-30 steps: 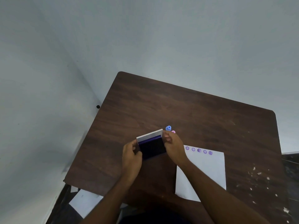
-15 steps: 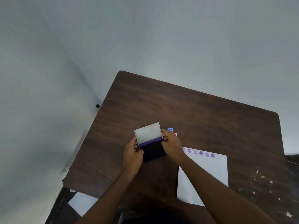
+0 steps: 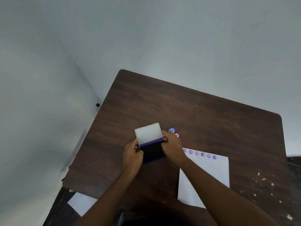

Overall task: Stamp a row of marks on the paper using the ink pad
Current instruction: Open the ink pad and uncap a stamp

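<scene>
A dark purple ink pad (image 3: pixel 154 152) lies on the brown table (image 3: pixel 195 115) with its white lid (image 3: pixel 148 133) swung up and back. My left hand (image 3: pixel 132 154) grips the pad's left side. My right hand (image 3: pixel 171 144) holds its right side at the hinge. A white paper (image 3: pixel 206 173) lies to the right under my right forearm, with a row of several purple round marks (image 3: pixel 199 154) along its top edge. A blue stamp (image 3: pixel 171 130) and a pink stamp (image 3: pixel 177 135) stand just behind my right hand.
White walls close in behind and to the left of the table. A white sheet (image 3: pixel 81 203) lies on the floor below the table's near left corner. White flecks (image 3: pixel 263 181) mark the table's right side.
The ink pad's lid has swung from nearly upright to fully back, showing its white inside. Both hands stayed on the pad's sides.
</scene>
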Demonstrator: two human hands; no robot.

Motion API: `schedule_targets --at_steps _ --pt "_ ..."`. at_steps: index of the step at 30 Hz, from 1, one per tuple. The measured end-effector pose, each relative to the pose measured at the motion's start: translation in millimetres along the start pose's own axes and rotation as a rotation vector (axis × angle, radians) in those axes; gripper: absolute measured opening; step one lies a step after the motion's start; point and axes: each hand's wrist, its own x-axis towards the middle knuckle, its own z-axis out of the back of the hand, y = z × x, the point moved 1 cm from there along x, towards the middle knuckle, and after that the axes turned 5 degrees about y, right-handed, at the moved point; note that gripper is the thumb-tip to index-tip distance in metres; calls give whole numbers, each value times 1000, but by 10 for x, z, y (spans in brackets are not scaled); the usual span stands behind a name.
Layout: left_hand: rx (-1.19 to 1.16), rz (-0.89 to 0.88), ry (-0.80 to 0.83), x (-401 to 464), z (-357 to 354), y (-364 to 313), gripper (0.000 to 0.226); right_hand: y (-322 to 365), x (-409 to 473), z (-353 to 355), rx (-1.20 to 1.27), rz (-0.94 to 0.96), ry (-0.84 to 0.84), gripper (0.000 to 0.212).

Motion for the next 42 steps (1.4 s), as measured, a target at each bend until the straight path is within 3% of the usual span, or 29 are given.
schedule_targets --at_steps 12,16,21,24,30,35,42 --pt "62 -43 -10 2 9 20 52 12 -41 -11 -7 5 23 35" --pt "72 -40 -46 -10 26 2 50 -20 -11 80 -166 -80 15 28" --pt "105 -112 -64 -39 -7 -45 39 -263 -110 257 -54 -127 -246 21" --pt "113 -135 -30 -47 -64 -121 33 -363 -83 365 -23 -197 -294 19" --pt "131 -222 20 -76 -158 -251 32 -402 58 381 -55 -242 -199 43" --pt "152 -254 15 -91 -185 -285 32 -363 144 355 -88 -233 -126 24" --pt "137 -227 18 -90 -196 -273 30 -347 205 337 -65 -257 -137 22"
